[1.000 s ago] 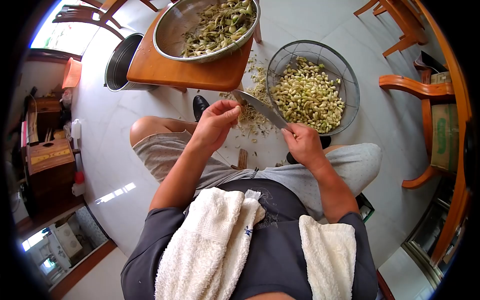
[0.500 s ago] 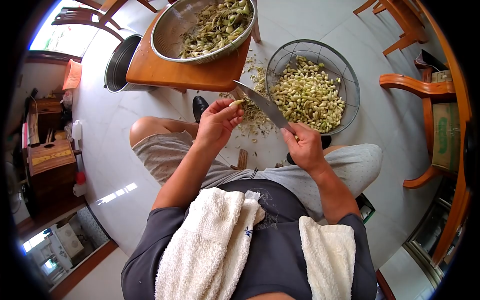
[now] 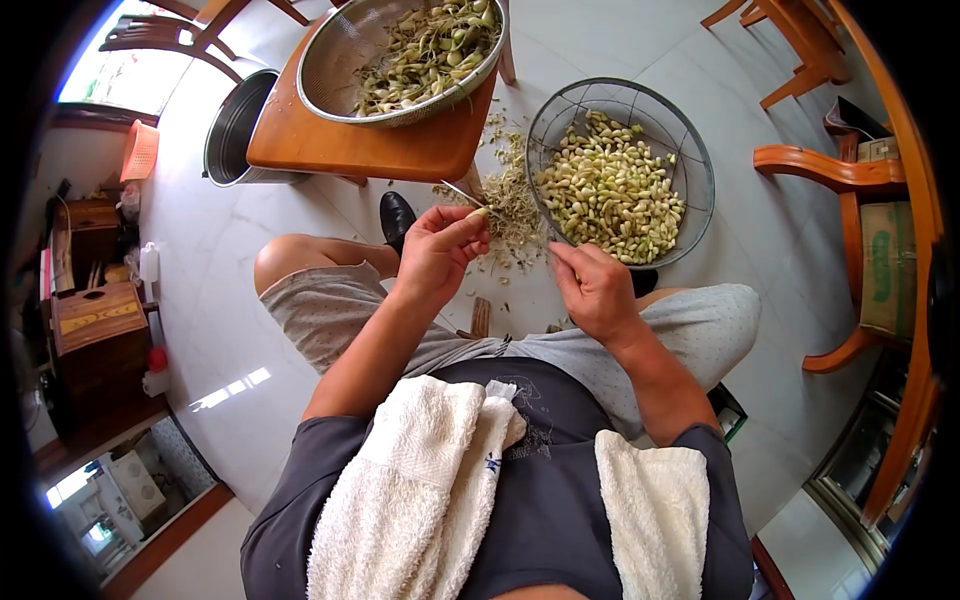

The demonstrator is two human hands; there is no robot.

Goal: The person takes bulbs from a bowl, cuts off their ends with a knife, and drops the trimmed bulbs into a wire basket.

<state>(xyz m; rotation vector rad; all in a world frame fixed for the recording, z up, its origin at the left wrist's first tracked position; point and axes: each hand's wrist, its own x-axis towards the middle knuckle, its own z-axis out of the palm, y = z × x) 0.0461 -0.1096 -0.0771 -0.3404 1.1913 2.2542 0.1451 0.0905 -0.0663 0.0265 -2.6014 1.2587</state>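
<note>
My left hand (image 3: 440, 255) is closed, pinching a small pale bulb (image 3: 480, 213) between thumb and fingertips. My right hand (image 3: 598, 290) is wrapped around the handle of a knife (image 3: 462, 193). The blade is turned nearly edge-on, so only a thin part near its tip shows, just beyond the bulb; whether it touches the bulb I cannot tell. Past my right hand, a round wire-frame basket (image 3: 708, 150) on the floor holds many trimmed bulbs. A perforated metal colander (image 3: 325, 75) with untrimmed, stringy bulbs rests on a wooden chair seat (image 3: 370, 150).
Trimmed scraps (image 3: 510, 205) litter the floor between the chair and the basket. A metal bucket (image 3: 225, 130) stands left of the chair. Wooden furniture (image 3: 840, 170) and a cardboard box (image 3: 888, 270) are at the right. A towel (image 3: 400, 480) hangs over my chest.
The knife has turned from showing its broad blade to nearly edge-on, its tip lower and closer to the bulb. My right hand has rotated and shifted slightly left; the left still pinches the bulb.
</note>
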